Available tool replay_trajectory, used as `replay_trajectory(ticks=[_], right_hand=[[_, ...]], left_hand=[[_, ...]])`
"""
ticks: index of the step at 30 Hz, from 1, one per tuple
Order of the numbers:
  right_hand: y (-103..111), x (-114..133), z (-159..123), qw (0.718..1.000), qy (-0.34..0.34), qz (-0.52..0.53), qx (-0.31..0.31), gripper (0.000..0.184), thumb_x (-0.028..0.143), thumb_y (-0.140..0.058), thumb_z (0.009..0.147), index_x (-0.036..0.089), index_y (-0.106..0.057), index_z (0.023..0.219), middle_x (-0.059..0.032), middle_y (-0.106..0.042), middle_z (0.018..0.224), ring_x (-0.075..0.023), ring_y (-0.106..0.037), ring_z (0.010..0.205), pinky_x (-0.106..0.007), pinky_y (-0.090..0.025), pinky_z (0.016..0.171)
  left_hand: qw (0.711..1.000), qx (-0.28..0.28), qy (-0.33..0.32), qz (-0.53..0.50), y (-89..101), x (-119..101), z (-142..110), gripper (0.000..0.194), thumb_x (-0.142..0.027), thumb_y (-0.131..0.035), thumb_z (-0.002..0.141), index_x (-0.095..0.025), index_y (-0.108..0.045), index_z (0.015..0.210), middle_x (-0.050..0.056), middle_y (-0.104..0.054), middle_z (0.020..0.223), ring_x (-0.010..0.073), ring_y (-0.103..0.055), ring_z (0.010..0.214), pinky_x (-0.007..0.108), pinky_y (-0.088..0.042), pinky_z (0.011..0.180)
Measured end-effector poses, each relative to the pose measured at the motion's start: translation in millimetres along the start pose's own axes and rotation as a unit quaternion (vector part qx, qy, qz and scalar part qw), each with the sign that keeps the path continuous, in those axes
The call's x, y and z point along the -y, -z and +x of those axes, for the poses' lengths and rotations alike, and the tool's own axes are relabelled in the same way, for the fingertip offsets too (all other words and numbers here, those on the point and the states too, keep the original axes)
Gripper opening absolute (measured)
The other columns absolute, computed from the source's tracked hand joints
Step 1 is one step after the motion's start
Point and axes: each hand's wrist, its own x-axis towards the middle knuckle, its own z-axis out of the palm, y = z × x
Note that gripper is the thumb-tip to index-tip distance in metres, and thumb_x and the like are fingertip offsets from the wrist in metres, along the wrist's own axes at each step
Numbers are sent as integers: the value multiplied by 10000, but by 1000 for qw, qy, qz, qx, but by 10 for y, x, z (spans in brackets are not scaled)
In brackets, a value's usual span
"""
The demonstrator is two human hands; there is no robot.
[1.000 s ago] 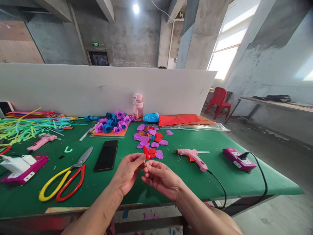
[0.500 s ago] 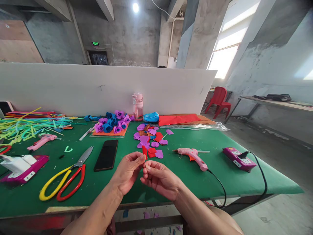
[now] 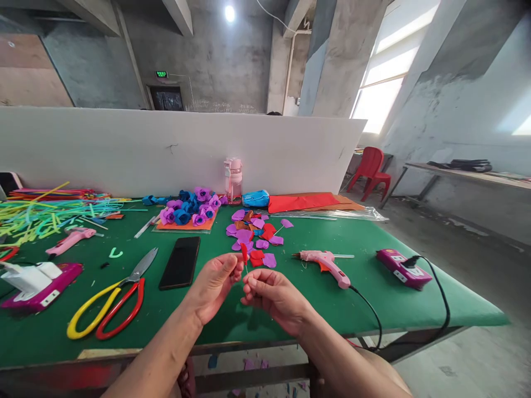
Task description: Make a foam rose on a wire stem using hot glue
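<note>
My left hand and my right hand meet above the near edge of the green table. The left fingers pinch a small red felt petal that stands on a thin pale stick. The right fingers are closed round the lower end of that stick. Just beyond the hands lies a scatter of purple, red and orange felt petals. A pink glue gun lies to the right of my right hand.
Large scissors with yellow and red handles and a black phone lie left of the hands. Finished purple and blue felt roses, a pink bottle and coloured stems sit farther back. A magenta power strip is at right.
The red petal has been turned from broad to narrow and lifted a little on the stick. Both hands stay together above the table's near edge.
</note>
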Motion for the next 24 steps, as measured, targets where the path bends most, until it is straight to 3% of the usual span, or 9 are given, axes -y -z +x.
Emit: replay_trajectory(ticks=[6, 13, 24], right_hand=[[15, -16, 9, 1000, -8, 9, 5, 231, 296, -750, 672, 106, -652, 761, -9, -611, 660, -72, -557, 574, -264, -494, 680], [4, -59, 17, 999, -29, 35, 19, 216, 271, -747, 679, 104, -641, 765, -6, -613, 661, -71, -565, 577, -258, -503, 684], [-8, -102, 20, 997, -38, 51, 38, 191, 258, -729, 705, 102, -644, 774, -2, -605, 657, -67, -565, 583, -257, -501, 693]], left_hand=[[999, 3, 14, 46, 9, -22, -8, 228, -324, -723, 667, -106, -684, 718, 14, -537, 652, 80, -458, 616, 198, -402, 601], [999, -27, 15, 32, -72, -33, -38, 205, -279, -776, 587, -104, -673, 615, 18, -575, 616, 73, -456, 548, 209, -408, 546], [999, 13, 41, 8, -45, -21, -47, 228, -287, -746, 630, -126, -587, 600, -28, -502, 539, 76, -478, 474, 218, -443, 445]])
